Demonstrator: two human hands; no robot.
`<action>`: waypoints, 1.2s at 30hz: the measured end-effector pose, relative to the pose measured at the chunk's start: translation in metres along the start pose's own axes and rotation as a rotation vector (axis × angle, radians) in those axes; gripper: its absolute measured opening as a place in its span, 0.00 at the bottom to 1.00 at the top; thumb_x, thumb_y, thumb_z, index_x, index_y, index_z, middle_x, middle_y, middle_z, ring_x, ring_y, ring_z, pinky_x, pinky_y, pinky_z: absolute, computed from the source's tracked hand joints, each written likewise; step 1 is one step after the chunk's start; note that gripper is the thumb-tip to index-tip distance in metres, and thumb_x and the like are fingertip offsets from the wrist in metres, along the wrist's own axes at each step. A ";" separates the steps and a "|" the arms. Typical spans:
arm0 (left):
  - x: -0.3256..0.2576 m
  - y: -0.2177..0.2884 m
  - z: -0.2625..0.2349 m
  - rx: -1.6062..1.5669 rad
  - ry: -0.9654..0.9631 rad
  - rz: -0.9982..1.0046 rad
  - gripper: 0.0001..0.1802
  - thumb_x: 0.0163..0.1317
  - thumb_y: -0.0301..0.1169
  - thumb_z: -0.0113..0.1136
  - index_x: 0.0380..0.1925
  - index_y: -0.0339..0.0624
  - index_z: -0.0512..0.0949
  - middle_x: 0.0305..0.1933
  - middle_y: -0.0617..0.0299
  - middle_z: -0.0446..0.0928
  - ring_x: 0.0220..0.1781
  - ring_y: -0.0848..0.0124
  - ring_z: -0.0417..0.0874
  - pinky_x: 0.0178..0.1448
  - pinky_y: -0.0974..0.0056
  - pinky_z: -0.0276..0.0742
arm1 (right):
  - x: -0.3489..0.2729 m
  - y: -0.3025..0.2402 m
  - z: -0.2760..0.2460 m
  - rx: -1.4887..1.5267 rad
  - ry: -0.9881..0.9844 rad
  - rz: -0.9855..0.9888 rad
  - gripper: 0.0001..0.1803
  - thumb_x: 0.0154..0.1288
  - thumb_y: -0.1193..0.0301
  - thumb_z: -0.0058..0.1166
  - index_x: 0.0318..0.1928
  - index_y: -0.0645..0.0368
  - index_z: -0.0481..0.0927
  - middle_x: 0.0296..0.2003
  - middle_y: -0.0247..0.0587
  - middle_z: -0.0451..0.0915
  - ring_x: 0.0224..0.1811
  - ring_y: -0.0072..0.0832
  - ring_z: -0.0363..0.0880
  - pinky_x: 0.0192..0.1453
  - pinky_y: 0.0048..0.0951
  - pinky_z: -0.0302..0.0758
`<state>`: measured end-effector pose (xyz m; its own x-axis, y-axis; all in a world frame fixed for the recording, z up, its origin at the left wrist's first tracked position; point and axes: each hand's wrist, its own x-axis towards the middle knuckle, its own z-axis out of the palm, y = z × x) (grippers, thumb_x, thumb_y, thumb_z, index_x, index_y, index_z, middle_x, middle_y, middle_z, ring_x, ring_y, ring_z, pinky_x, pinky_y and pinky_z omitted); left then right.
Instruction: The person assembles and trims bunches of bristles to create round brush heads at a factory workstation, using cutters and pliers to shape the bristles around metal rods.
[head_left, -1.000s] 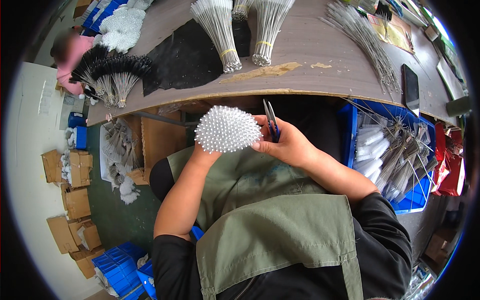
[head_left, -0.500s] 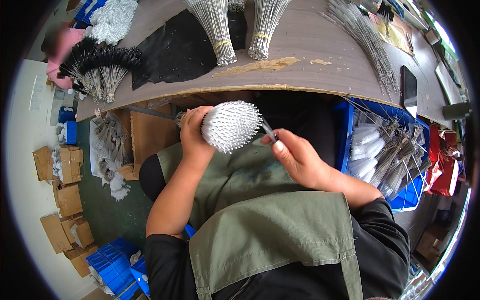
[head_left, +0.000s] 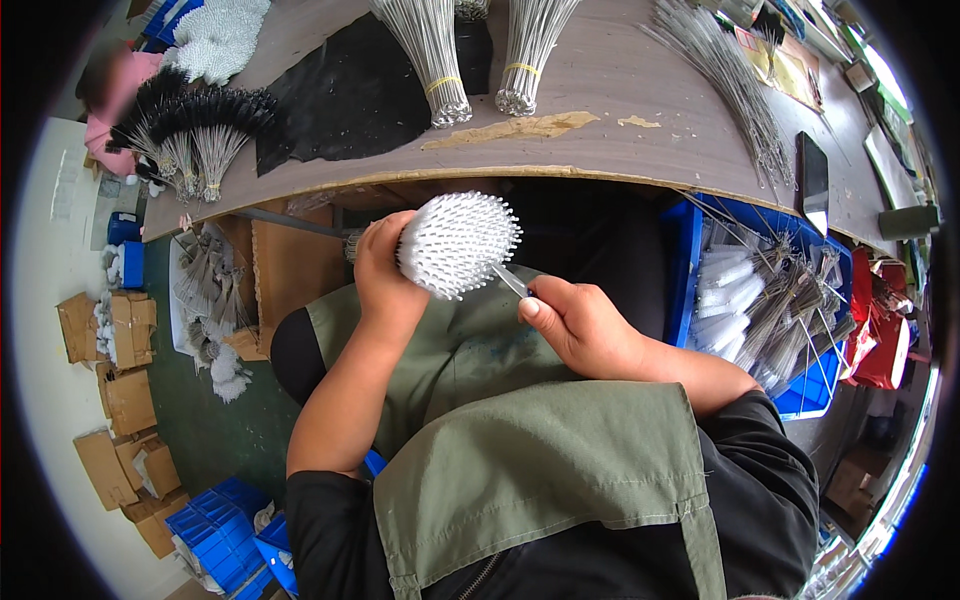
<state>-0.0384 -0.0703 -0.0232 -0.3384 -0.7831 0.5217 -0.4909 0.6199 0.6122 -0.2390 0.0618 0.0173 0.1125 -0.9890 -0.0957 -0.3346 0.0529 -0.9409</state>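
My left hand (head_left: 386, 278) is wrapped round a bundle of thin white-bristled brushes (head_left: 456, 246), whose many white tips face up and toward the right in a rounded mass. My right hand (head_left: 592, 328) grips a slim, pointed metal tool (head_left: 512, 280) with a dark part by the fingers; whether it is tweezers or a small blade I cannot tell. Its point reaches the lower right edge of the bristle tips. Both hands are above my lap, in front of the green apron (head_left: 550, 450).
Ahead runs the worktable (head_left: 620, 150), with wire bundles (head_left: 440, 95), black-bristled brushes (head_left: 215, 120) and a phone (head_left: 812, 180). A blue crate (head_left: 680, 290) of white brushes stands at my right. Cardboard boxes (head_left: 130, 400) and blue crates (head_left: 220, 530) are at left. Another person (head_left: 118, 100) is at the far left.
The metal tool and my right hand have shifted left and slightly down along the bundle's edge. The bundle has moved slightly up and left and still sits in my left hand.
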 end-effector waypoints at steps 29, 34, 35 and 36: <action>-0.008 -0.004 -0.001 0.043 -0.079 -0.096 0.18 0.46 0.24 0.66 0.41 0.38 0.77 0.40 0.56 0.80 0.45 0.62 0.80 0.51 0.62 0.73 | 0.006 0.015 -0.010 0.436 -0.110 0.058 0.21 0.76 0.56 0.34 0.31 0.58 0.67 0.19 0.23 0.62 0.20 0.14 0.60 0.24 0.20 0.61; -0.005 0.001 0.001 -0.010 -0.081 -0.145 0.16 0.46 0.24 0.65 0.39 0.41 0.77 0.38 0.55 0.80 0.42 0.57 0.80 0.49 0.60 0.74 | 0.020 0.010 -0.020 0.192 0.162 -0.269 0.09 0.70 0.66 0.49 0.40 0.60 0.71 0.23 0.26 0.67 0.28 0.12 0.64 0.33 0.19 0.65; -0.006 0.002 0.002 -0.018 -0.103 -0.194 0.17 0.46 0.24 0.65 0.39 0.41 0.77 0.38 0.54 0.80 0.42 0.57 0.81 0.48 0.60 0.75 | 0.022 0.002 -0.022 0.240 0.124 -0.155 0.08 0.63 0.73 0.57 0.40 0.61 0.74 0.23 0.26 0.69 0.28 0.13 0.65 0.33 0.20 0.67; -0.006 0.003 0.002 -0.028 -0.126 -0.241 0.17 0.45 0.24 0.65 0.38 0.41 0.77 0.38 0.54 0.80 0.41 0.57 0.81 0.47 0.60 0.75 | 0.026 0.001 -0.019 0.237 0.127 -0.157 0.08 0.63 0.73 0.57 0.40 0.61 0.74 0.23 0.26 0.69 0.28 0.13 0.65 0.33 0.20 0.67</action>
<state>-0.0395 -0.0639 -0.0261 -0.3128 -0.9071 0.2817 -0.5474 0.4145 0.7270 -0.2541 0.0335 0.0201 0.0224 -0.9962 0.0840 -0.0934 -0.0858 -0.9919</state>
